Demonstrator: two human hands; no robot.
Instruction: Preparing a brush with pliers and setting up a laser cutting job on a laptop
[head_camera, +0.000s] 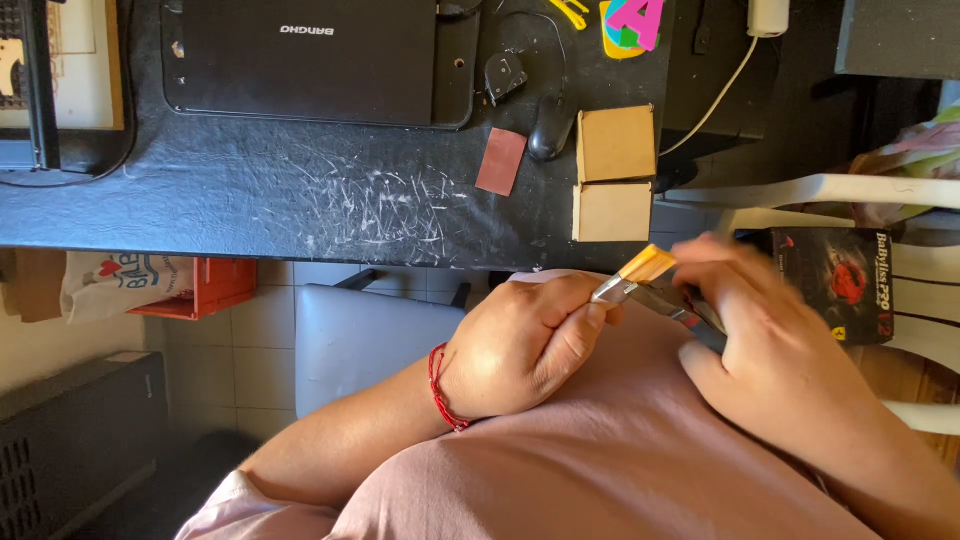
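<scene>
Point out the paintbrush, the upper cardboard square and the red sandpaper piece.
paintbrush (648, 266): head view, on its orange bristles.
upper cardboard square (616, 142): head view, on the middle of its face.
red sandpaper piece (501, 161): head view, on its middle.

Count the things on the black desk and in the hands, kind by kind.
Brown square boards: 2
Reddish sanding pad: 1
Computer mouse: 1
Closed laptop: 1
Flat paintbrush, held by left hand and right hand: 1
Total: 6
</scene>
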